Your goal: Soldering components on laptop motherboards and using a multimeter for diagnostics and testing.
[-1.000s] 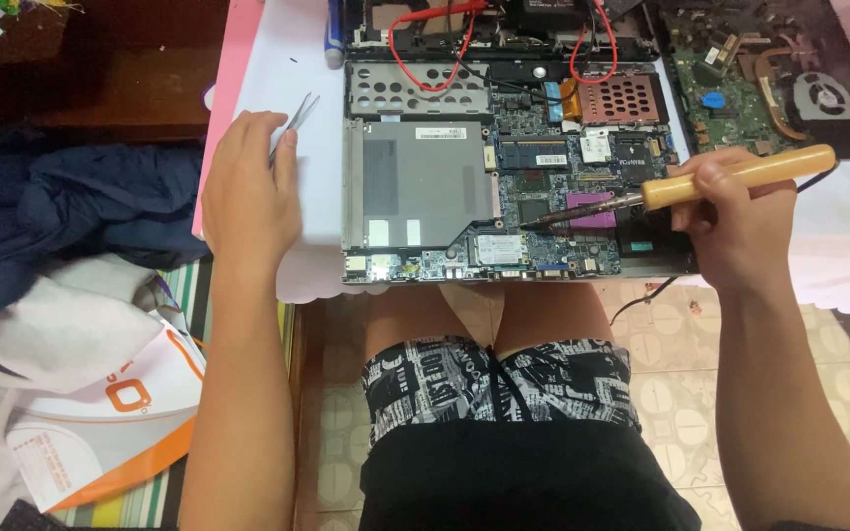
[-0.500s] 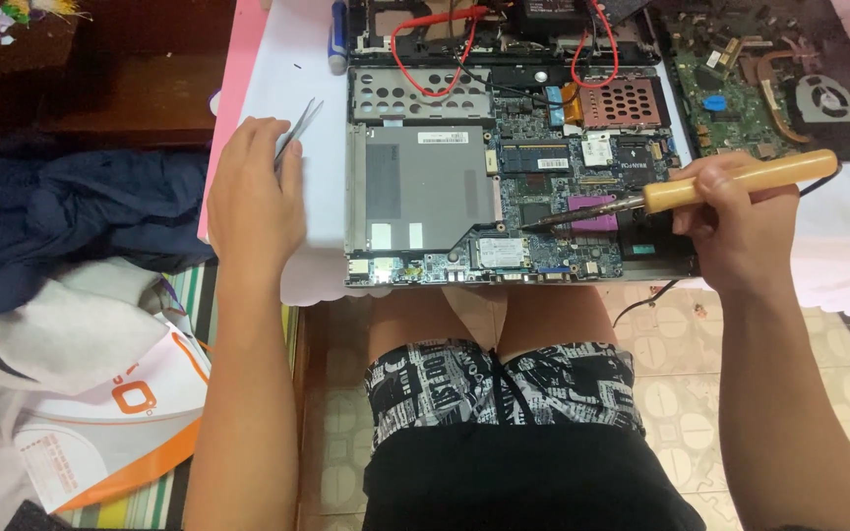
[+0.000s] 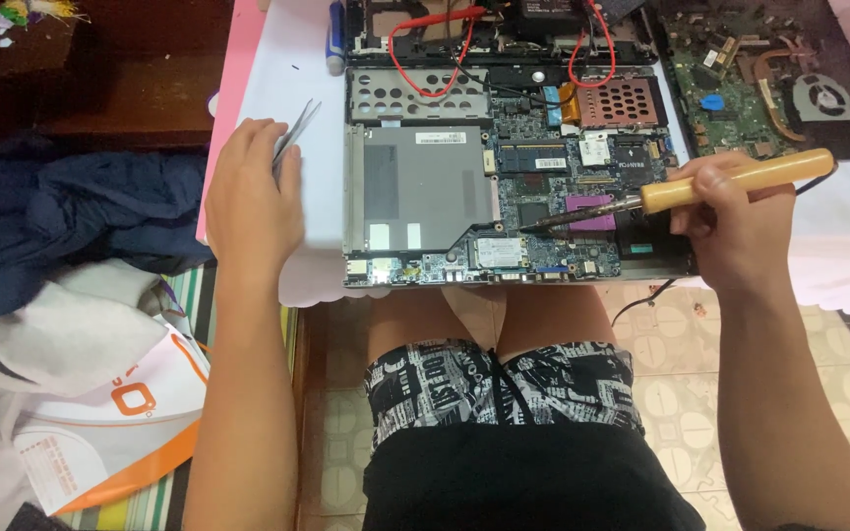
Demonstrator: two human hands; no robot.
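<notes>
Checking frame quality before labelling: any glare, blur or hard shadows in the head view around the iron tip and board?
Head view: even, soft light; sharp on the opened laptop and soldering iron in the right hand. No glare on the drive cover; only a faint shadow beside the left hand holding tweezers. Slight softness toward the corners.

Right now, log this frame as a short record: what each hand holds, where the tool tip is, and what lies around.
left hand: rests on the white sheet, holding metal tweezers
right hand: grips a wooden-handled soldering iron
iron tip: over the opened laptop board, near a small silver module; contact cannot be told
second circuit board: upper right, with a fan
red wires: looped at the top
dark cloth: to the left
</notes>
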